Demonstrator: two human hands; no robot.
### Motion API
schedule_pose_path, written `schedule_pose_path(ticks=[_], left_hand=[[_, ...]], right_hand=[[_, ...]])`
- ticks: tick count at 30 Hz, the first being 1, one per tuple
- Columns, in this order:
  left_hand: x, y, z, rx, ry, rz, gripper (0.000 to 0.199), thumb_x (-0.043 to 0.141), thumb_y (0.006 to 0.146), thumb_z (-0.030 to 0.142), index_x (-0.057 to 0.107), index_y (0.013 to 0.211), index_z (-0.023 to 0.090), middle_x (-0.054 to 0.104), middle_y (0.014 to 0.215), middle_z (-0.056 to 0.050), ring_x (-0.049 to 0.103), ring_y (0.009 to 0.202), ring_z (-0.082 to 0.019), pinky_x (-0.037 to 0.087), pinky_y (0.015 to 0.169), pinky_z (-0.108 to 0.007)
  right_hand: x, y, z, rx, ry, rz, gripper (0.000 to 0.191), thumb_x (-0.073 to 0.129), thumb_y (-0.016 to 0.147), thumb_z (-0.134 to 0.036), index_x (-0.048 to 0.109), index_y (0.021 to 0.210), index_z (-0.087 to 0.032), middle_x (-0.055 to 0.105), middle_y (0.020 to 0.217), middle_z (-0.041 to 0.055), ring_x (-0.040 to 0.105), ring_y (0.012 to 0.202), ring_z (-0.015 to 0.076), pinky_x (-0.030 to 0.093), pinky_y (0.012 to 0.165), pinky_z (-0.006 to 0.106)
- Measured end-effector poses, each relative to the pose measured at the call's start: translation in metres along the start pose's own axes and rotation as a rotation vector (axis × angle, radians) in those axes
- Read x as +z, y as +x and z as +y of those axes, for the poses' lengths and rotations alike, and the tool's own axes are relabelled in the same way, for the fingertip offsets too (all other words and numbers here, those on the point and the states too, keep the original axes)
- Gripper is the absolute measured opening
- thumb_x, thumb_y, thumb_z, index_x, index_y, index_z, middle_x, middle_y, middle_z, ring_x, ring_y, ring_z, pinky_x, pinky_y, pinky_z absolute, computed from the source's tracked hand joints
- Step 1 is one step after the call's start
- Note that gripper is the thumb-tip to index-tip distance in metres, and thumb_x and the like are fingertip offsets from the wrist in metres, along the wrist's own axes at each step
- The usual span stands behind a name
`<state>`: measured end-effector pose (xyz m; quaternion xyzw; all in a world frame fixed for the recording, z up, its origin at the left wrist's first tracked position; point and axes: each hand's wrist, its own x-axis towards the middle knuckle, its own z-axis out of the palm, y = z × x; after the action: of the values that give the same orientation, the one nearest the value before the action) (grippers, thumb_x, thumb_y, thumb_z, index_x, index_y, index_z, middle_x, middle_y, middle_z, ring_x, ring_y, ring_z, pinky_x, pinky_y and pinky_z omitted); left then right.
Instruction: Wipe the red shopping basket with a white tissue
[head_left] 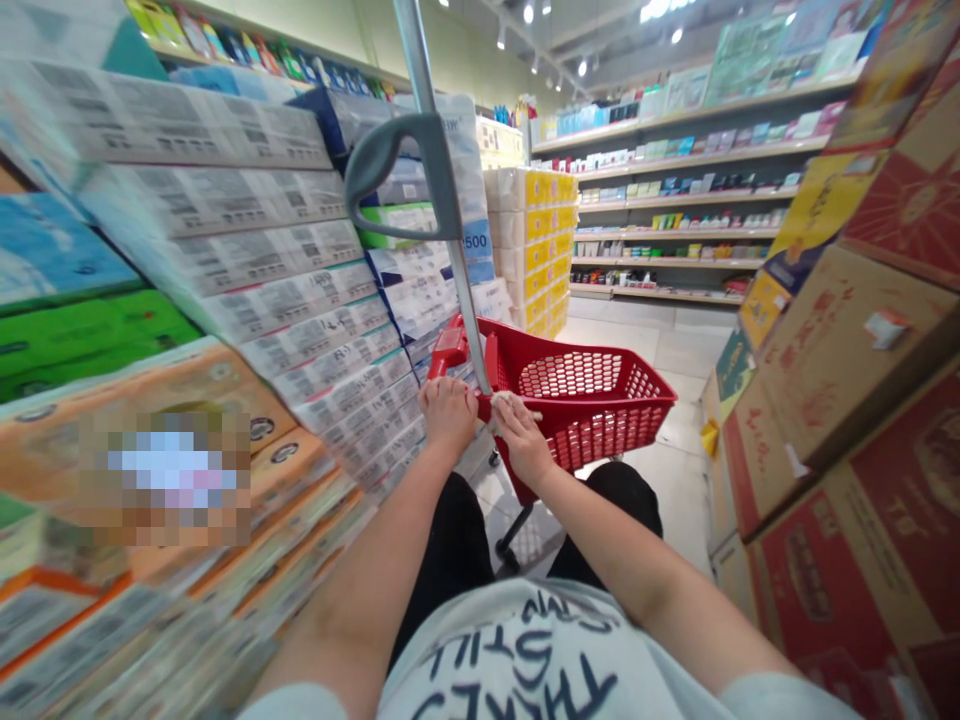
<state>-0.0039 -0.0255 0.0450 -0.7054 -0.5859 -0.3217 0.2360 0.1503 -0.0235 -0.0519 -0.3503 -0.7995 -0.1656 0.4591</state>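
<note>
A red plastic shopping basket cart point(589, 410) with perforated walls stands just in front of my knees. From its near corner rises a metal pole point(417, 60), which carries a grey loop handle point(444, 180). My left hand point(450, 408) is closed on the cart's red edge, left of the pole's foot. Just right of the pole, my right hand point(521, 438) presses a small off-white cloth point(504, 398) against the rim; its fingers partly cover the cloth. Beside my left hand, a red plastic part point(450, 345) of the cart sticks up.
Stacked tissue packs point(300, 260) line the left side close by. Cardboard cartons point(847, 370) are piled on the right. Behind the cart, yellow-and-white packs point(536, 250) form a column, and stocked shelves point(675, 235) stand at the back above a pale tiled floor point(637, 320).
</note>
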Motion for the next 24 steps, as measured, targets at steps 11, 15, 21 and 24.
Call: schedule_pose_path(ticks=[11,15,21,24], left_hand=[[-0.001,0.0,0.002,-0.005,0.007,-0.002,0.023,0.042,0.091,0.029,0.062,0.092,0.018,0.06,0.103,-0.012,0.045,0.112,-0.032,0.03,0.104,-0.049],[-0.001,0.0,0.002,0.001,-0.001,-0.008,0.023,0.042,0.091,0.029,0.062,0.092,0.018,0.06,0.103,-0.012,0.045,0.113,-0.032,0.029,0.105,-0.049],[-0.002,0.0,0.002,0.001,0.002,-0.027,0.025,0.04,0.092,0.03,0.063,0.093,0.018,0.06,0.103,-0.013,0.046,0.113,-0.032,0.03,0.103,-0.049],[-0.003,0.0,0.002,0.002,-0.013,-0.017,0.024,0.041,0.091,0.029,0.063,0.092,0.019,0.06,0.104,-0.013,0.045,0.113,-0.032,0.03,0.104,-0.049]], right_hand=[[0.002,-0.008,0.011,-0.292,-0.019,-0.125,0.039,0.04,0.097,-0.009,0.056,0.132,-0.015,0.054,0.138,0.0062,0.036,0.139,0.0208,0.039,0.114,0.041],[-0.007,0.009,0.013,-0.313,-0.008,-0.139,0.039,0.038,0.098,-0.01,0.056,0.132,-0.018,0.054,0.139,0.0054,0.037,0.139,0.0183,0.037,0.116,0.04],[-0.018,0.024,0.018,-0.355,0.008,-0.162,0.038,0.037,0.099,-0.01,0.057,0.131,-0.017,0.053,0.139,0.0064,0.035,0.14,0.0189,0.035,0.116,0.042],[-0.008,-0.008,0.02,-0.34,-0.015,-0.226,0.037,0.035,0.1,-0.012,0.059,0.128,-0.016,0.057,0.135,0.0072,0.043,0.135,0.0179,0.039,0.113,0.04]])
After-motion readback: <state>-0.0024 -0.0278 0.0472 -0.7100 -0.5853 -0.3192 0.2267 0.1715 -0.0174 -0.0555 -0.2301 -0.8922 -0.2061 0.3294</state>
